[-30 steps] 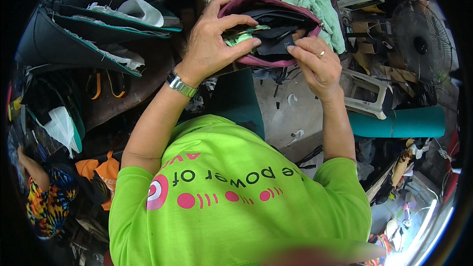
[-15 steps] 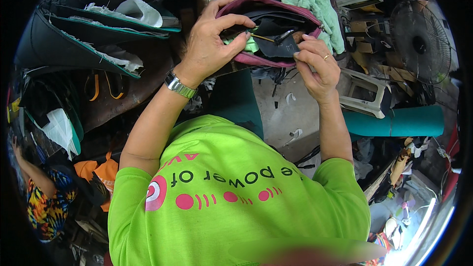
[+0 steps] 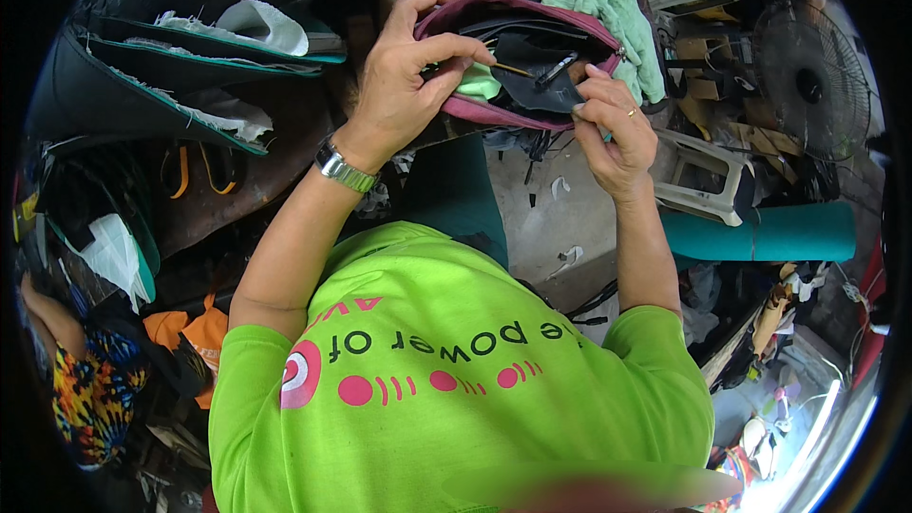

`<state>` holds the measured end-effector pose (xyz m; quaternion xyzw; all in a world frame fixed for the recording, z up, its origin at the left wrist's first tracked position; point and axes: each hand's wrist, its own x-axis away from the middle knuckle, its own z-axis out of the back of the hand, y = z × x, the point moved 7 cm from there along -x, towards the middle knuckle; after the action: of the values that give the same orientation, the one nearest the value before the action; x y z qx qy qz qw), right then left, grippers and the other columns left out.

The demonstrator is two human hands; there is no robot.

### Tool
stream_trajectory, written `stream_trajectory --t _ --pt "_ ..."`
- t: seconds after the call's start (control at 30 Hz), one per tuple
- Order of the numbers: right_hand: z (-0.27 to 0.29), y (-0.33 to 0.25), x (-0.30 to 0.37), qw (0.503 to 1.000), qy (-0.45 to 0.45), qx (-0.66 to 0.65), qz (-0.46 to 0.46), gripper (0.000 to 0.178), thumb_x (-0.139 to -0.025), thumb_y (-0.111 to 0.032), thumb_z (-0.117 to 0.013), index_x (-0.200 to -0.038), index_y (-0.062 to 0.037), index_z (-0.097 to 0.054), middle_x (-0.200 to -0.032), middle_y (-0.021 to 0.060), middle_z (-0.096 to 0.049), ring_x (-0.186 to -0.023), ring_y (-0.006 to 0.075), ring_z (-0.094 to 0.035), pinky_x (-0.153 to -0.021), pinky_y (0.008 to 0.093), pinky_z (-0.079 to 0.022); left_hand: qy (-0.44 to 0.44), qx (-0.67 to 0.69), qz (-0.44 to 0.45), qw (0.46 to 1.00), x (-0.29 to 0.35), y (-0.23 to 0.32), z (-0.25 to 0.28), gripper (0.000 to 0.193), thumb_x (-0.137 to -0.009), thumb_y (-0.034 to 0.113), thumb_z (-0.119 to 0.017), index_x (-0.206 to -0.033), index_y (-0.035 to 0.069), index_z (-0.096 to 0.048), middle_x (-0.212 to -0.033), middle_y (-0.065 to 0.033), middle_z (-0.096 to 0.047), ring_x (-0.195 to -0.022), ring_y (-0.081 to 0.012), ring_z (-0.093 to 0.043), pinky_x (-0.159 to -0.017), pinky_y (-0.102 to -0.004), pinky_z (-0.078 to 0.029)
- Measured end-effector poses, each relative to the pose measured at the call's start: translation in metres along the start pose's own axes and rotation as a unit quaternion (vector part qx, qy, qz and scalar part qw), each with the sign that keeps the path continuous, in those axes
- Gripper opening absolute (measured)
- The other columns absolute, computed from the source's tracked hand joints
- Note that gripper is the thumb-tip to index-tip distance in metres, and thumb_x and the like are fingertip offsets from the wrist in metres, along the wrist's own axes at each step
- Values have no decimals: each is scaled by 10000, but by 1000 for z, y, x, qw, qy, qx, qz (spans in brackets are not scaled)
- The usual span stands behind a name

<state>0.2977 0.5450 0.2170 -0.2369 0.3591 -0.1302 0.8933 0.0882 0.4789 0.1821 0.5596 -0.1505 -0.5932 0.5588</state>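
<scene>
A maroon zippered pouch [image 3: 496, 116] lies open at the top centre, between my two hands. My left hand [image 3: 404, 71] reaches over its left side, thumb and forefinger pinched on a thin brownish stick [image 3: 514, 68]. That stick points right, across a dark flat piece [image 3: 518, 87] inside the pouch. With thumb and fingertips my right hand [image 3: 617, 128] grips the right end of this dark piece. A slim black pen-like item [image 3: 557, 69] lies on the piece. Pale green material [image 3: 478, 83] shows beside my left thumb.
Pale green cloth [image 3: 594, 0] lies beside the pouch. Large black sheets with teal edges [image 3: 171, 57] stand at left. Orange-handled scissors [image 3: 199, 171] lie below them. At right are plastic stools [image 3: 703, 176], a teal roll [image 3: 788, 233] and a fan [image 3: 809, 85]. Another person [image 3: 95, 389] is at lower left.
My left fingers have shifted slightly, and their pinch on the stick is closer. The dark piece has moved a little, still held by my right hand. The other person's arm has lowered.
</scene>
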Motion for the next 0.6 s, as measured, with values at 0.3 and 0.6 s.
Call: stream_trajectory --t 0.3,0.6 --pt "5 16 -10 977 32 -146 -153 168 -827 53 -584 -978 -12 -551 -1110 136 -612 -924 197 -571 -888 287 -431 -16 -1 8 1000 -1 5 0 204 -775 105 -735 -978 126 -740 -1290 -128 -505 -1194 -286 -519 -999 -372 -426" --pt "-2 36 -39 857 64 -443 -256 128 -964 -38 -499 -1086 -60 -466 -1082 209 -654 -774 232 -679 -713 295 -530 19 -26 -34 999 0 12 2 226 -745 172 -779 -956 114 -726 -1215 -121 -552 -1115 -291 -554 -945 -367 -459"
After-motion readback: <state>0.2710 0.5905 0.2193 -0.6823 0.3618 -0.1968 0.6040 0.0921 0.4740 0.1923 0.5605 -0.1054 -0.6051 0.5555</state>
